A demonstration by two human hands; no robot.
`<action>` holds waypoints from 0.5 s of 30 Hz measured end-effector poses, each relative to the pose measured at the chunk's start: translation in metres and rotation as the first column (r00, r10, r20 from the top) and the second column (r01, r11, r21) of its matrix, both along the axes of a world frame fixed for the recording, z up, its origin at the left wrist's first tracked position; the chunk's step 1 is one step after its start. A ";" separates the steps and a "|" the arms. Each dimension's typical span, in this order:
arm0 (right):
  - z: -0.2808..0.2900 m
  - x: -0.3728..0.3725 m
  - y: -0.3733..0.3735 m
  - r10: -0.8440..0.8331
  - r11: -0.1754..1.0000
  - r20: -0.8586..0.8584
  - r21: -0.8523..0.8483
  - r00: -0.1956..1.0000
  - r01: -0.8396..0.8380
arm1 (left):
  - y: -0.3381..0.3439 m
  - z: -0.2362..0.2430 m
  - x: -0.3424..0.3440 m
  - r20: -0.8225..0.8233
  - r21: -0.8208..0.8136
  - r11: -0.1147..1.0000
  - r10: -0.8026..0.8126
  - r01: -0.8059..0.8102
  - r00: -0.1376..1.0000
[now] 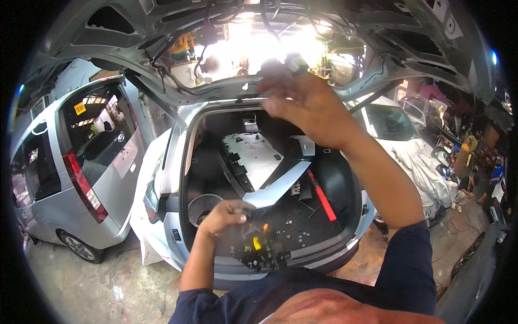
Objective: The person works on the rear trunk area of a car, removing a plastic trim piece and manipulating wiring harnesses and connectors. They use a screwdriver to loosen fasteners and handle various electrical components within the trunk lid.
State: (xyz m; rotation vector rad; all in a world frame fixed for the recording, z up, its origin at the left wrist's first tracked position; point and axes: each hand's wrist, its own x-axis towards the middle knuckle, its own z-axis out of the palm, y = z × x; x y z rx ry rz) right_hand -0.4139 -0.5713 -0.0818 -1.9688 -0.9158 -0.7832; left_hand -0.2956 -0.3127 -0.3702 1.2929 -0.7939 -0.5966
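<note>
My right hand (294, 100) is raised toward the lower edge of the open tailgate (197, 86), fingers curled around a blurred dark and light object (294, 65) that I cannot make out. My left hand (226, 216) is lower, over the boot, pinching a small dark piece (245, 216) too blurred to name. Below it lie small dark clips (299, 235), a yellow piece (256, 243) and other small hardware. In the boot are a pale trim panel (278, 183), a white-backed panel (251, 156), a red bar-like tool (322, 200) and a round container (202, 208).
A silver car (91, 173) stands close on the left. On the right are a covered car (410, 167), cluttered shelves and parts (469, 156), and a hose (442, 240) on the floor. The raised tailgate hangs over my hands, with loose wiring (208, 38).
</note>
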 end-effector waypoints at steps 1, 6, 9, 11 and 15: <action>0.004 0.009 0.009 0.106 0.989 -0.021 0.110 0.994 -0.103 | -0.001 -0.009 -0.010 -0.105 0.002 0.998 -0.058 0.059 0.993; 0.032 0.042 0.072 0.501 0.765 0.161 0.377 0.850 -0.523 | 0.016 -0.067 -0.016 -0.384 -0.036 0.999 0.000 -0.015 0.923; 0.047 0.053 0.099 0.554 0.703 0.242 0.376 0.797 -0.603 | 0.041 -0.110 -0.012 -0.386 0.050 0.992 0.123 -0.112 0.915; 0.046 0.056 0.103 0.539 0.684 0.282 0.402 0.793 -0.608 | 0.052 -0.134 -0.007 -0.399 0.054 0.986 0.166 -0.158 0.902; 0.048 0.056 0.100 0.648 0.668 0.047 0.444 0.760 -0.597 | 0.050 -0.111 -0.030 -0.473 -0.023 0.988 0.121 -0.150 0.873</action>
